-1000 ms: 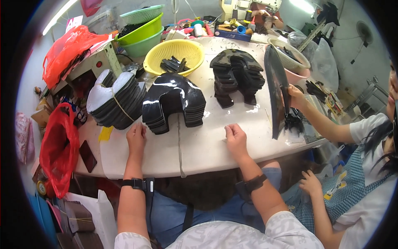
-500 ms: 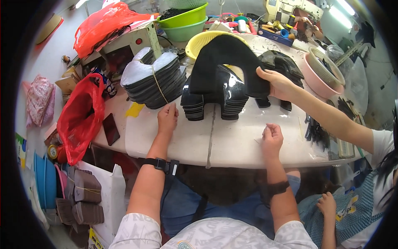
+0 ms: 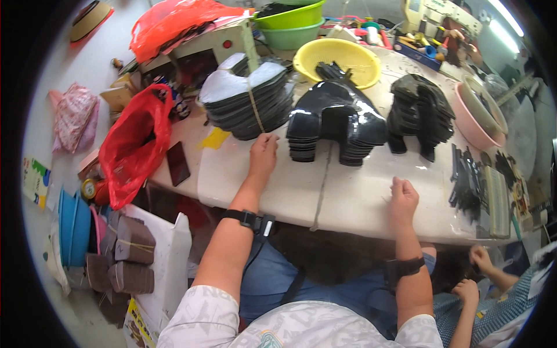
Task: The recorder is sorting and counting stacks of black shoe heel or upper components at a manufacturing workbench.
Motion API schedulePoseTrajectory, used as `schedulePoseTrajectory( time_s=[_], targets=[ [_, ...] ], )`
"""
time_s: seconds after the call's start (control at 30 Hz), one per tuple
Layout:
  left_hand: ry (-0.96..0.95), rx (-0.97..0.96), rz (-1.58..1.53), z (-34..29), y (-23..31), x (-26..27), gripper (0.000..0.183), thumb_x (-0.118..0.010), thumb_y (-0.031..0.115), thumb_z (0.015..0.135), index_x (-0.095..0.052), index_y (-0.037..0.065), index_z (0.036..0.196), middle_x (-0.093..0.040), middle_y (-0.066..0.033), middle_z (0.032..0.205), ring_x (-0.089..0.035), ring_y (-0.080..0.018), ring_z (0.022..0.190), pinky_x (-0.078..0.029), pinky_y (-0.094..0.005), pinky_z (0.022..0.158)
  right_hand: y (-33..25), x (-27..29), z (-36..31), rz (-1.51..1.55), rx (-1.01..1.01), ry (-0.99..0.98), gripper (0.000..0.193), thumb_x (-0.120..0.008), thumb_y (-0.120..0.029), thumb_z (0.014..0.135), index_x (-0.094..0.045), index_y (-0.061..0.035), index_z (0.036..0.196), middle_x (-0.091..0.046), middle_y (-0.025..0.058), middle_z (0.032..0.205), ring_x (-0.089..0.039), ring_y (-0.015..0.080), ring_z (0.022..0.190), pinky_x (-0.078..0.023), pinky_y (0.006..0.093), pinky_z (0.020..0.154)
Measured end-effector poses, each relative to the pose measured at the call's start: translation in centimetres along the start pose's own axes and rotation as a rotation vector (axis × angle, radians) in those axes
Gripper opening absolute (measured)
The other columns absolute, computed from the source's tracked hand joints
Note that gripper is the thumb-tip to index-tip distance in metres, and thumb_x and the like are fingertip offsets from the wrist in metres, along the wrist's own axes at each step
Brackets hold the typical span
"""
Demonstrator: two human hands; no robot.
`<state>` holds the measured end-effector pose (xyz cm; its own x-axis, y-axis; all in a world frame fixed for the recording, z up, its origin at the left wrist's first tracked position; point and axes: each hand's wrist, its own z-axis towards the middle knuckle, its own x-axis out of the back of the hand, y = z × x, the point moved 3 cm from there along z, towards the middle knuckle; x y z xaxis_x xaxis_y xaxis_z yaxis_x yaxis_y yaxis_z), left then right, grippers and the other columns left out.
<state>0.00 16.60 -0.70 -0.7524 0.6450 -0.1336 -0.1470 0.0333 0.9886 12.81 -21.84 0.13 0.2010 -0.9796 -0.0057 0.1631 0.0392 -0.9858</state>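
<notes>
My left hand [image 3: 264, 155] rests at the table's edge side of a tied stack of grey-white and black U-shaped pieces [image 3: 246, 104]. Its fingers are pinched together by the lower end of the thin cord [image 3: 253, 103] round that stack; whether they grip the cord is unclear. Curled fingers close my right hand [image 3: 404, 200] over the bare tabletop, and anything inside is hidden. Between and beyond my hands sits a stack of glossy black U-shaped pieces [image 3: 336, 119]. A second black stack [image 3: 420, 113] stands to its right.
A yellow basket [image 3: 342, 58] stands behind the stacks, a pink basin [image 3: 478, 119] at right. Black strips [image 3: 466, 180] lie on the right side. A phone [image 3: 178, 163] and red bag [image 3: 136, 148] are at left. A co-worker's hands [image 3: 473, 278] are low at right.
The co-worker's arm has withdrawn from over the table, and the matte black piece is no longer held up. The view has shifted left. My hands have stayed in nearly the same poses.
</notes>
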Motion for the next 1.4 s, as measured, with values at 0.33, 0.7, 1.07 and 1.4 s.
schedulePoseTrajectory(
  time_s=[0.33,0.7,1.07,1.4],
  targets=[
    [-0.06,0.01,0.02,-1.3,1.6,-0.1,0.01,-0.06,0.016,0.098,-0.062,0.005,0.098,-0.049,0.0034,0.067,-0.045,-0.0063,0.051,-0.037,-0.023,0.046,-2.2,-1.0,-0.9,0.083,-0.067,0.061,0.008,-0.06,-0.008,0.1,-0.061,-0.003,0.093,-0.056,-0.0022,0.074,-0.043,0.003,0.061,-0.034,0.0193,0.054],
    [-0.055,-0.078,-0.031,0.7,-0.7,1.5,0.015,-0.065,0.008,0.093,-0.065,0.004,0.107,-0.059,0.0009,0.074,-0.051,-0.0066,0.054,-0.041,-0.0234,0.046,0.5,-0.9,0.3,0.085,0.009,0.058,0.009,-0.061,-0.008,0.098,-0.059,-0.0035,0.091,-0.055,-0.0024,0.073,-0.047,0.0046,0.062,-0.037,0.0208,0.055],
    [0.562,-0.334,0.732,-1.9,6.6,14.4,0.023,-0.071,0.026,0.086,-0.072,0.003,0.082,-0.068,-0.0083,0.079,-0.064,-0.0207,0.072,-0.05,-0.039,0.067,0.3,0.2,0.3,0.122,-0.025,0.022,0.005,-0.058,-0.002,0.097,-0.06,-0.0035,0.101,-0.056,-0.0015,0.079,-0.046,0.003,0.063,-0.036,0.0188,0.055],
    [0.631,0.623,1.526,1.7,10.2,24.5,0.085,-0.066,0.053,0.084,-0.042,0.001,0.147,-0.046,-0.02,0.148,-0.043,-0.0366,0.138,-0.038,-0.0546,0.109,0.8,-0.2,0.4,0.056,-0.025,0.022,0.005,-0.059,-0.003,0.097,-0.059,-0.0032,0.102,-0.055,-0.0021,0.079,-0.046,0.0027,0.063,-0.036,0.0183,0.054]
  ],
)
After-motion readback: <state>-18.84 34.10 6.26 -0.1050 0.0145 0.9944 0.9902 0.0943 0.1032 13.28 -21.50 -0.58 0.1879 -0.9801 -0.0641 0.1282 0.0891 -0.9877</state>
